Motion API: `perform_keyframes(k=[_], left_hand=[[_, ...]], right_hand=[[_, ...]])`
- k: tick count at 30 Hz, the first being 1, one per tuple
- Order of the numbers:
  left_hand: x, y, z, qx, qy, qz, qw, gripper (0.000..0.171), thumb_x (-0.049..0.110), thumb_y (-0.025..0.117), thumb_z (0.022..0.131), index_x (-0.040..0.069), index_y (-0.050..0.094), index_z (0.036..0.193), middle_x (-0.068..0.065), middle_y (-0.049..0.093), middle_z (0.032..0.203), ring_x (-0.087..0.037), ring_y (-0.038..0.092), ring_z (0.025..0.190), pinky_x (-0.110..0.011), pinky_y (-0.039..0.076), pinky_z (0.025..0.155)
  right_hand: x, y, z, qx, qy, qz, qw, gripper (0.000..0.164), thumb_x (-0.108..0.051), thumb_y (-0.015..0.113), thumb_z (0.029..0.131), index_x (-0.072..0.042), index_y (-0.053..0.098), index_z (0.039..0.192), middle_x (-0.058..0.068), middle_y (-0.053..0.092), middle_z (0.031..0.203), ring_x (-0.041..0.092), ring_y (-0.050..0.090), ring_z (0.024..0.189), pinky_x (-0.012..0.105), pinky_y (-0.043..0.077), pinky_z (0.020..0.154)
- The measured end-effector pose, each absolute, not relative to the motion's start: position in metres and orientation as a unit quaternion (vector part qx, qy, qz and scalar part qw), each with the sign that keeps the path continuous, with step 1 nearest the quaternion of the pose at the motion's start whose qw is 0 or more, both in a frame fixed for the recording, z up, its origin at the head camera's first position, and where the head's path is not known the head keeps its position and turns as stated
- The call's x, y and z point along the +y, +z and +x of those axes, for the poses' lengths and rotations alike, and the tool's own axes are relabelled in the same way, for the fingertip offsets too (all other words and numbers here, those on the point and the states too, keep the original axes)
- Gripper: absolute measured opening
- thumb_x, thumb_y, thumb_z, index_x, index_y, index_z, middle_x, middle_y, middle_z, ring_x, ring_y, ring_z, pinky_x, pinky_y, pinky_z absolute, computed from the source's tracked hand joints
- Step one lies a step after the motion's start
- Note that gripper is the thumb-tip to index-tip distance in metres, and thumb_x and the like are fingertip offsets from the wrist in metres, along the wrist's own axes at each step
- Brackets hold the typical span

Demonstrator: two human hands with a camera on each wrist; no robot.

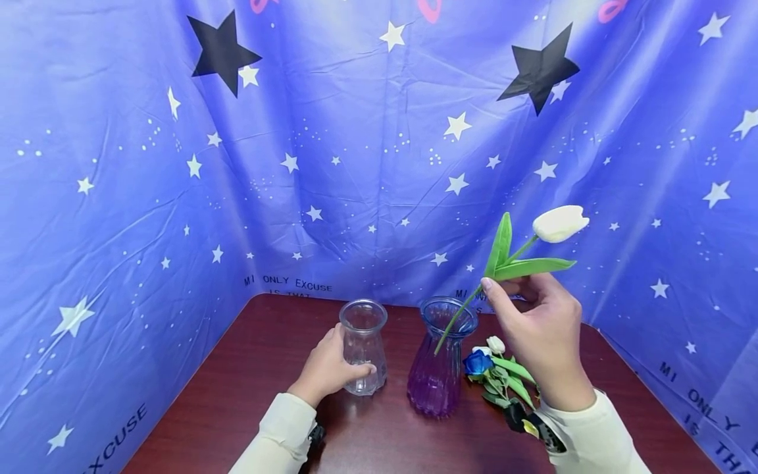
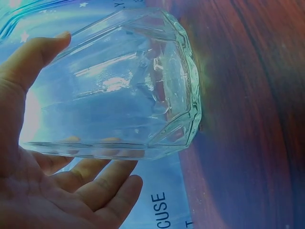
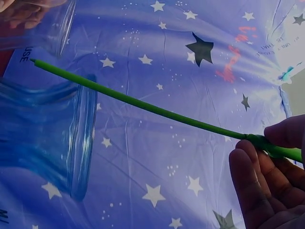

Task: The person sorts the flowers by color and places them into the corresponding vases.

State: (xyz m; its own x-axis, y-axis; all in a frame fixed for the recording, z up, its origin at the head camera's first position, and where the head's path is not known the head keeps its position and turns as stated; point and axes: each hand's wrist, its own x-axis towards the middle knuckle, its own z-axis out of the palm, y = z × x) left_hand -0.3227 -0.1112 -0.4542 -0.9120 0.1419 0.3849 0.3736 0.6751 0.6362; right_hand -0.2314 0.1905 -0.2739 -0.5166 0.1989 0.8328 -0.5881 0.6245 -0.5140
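A clear glass vase (image 1: pixel 364 355) stands upright on the table, its mouth empty. My left hand (image 1: pixel 334 368) holds it from the left, thumb in front and fingers behind; in the left wrist view the fingers (image 2: pixel 112 188) lie along the ribbed glass body (image 2: pixel 119 86). My right hand (image 1: pixel 541 329) pinches a white tulip (image 1: pixel 559 224) by its green stem, just below the leaves. Its bare stem (image 3: pixel 143 105) slants down to the left and overlaps the blue-rimmed vase (image 1: pixel 435 382) with the purple lower body. In the right wrist view the stem's tip shows beyond that vase's rim (image 3: pixel 83 138).
Right of the purple vase, several loose flowers lie on the dark red table (image 1: pixel 367 441), among them a blue rose (image 1: pixel 478 363) and a small white bloom (image 1: pixel 496 344). A blue star-printed cloth (image 1: pixel 355 197) hangs behind the table and along both sides.
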Motion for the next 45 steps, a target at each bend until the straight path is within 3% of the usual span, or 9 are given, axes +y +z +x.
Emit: perform_keyframes(k=[20, 27, 37, 45], left_hand=[[-0.109, -0.455, -0.325, -0.908, -0.364, -0.137, 0.155, 0.096, 0.050, 0.093, 0.067, 0.012, 0.047, 0.142, -0.008, 0.063, 0.125, -0.029, 0.065, 0.112, -0.050, 0.055, 0.092], [-0.110, -0.457, -0.327, -0.907, -0.367, -0.140, 0.151, 0.097, 0.051, 0.093, 0.068, 0.013, 0.045, 0.143, -0.007, 0.061, 0.126, -0.028, 0.065, 0.112, -0.050, 0.055, 0.092], [-0.111, -0.459, -0.323, -0.908, -0.367, -0.134, 0.150, 0.096, 0.052, 0.093, 0.067, 0.012, 0.045, 0.141, -0.008, 0.061, 0.126, -0.028, 0.065, 0.111, -0.050, 0.055, 0.092], [-0.109, -0.457, -0.324, -0.907, -0.366, -0.139, 0.155, 0.095, 0.052, 0.093, 0.066, 0.012, 0.047, 0.138, -0.009, 0.061, 0.124, -0.029, 0.065, 0.111, -0.050, 0.055, 0.092]], right_hand=[[0.162, -0.275, -0.245, -0.772, 0.441, 0.153, 0.431, 0.018, -0.026, 0.084, 0.088, -0.021, 0.076, 0.103, -0.007, 0.077, 0.084, 0.007, 0.072, 0.071, 0.018, 0.049, 0.056], [0.156, -0.275, -0.251, -0.775, 0.441, 0.151, 0.427, 0.018, -0.029, 0.083, 0.089, -0.021, 0.077, 0.103, -0.006, 0.078, 0.087, 0.001, 0.072, 0.073, 0.018, 0.050, 0.057], [0.146, -0.278, -0.248, -0.745, 0.489, 0.183, 0.415, 0.018, -0.023, 0.083, 0.089, -0.018, 0.076, 0.105, -0.004, 0.077, 0.091, 0.006, 0.075, 0.076, 0.017, 0.057, 0.067], [0.138, -0.278, -0.252, -0.735, 0.493, 0.200, 0.419, 0.015, -0.017, 0.084, 0.088, -0.016, 0.077, 0.102, -0.001, 0.078, 0.089, 0.004, 0.073, 0.075, 0.017, 0.057, 0.065]])
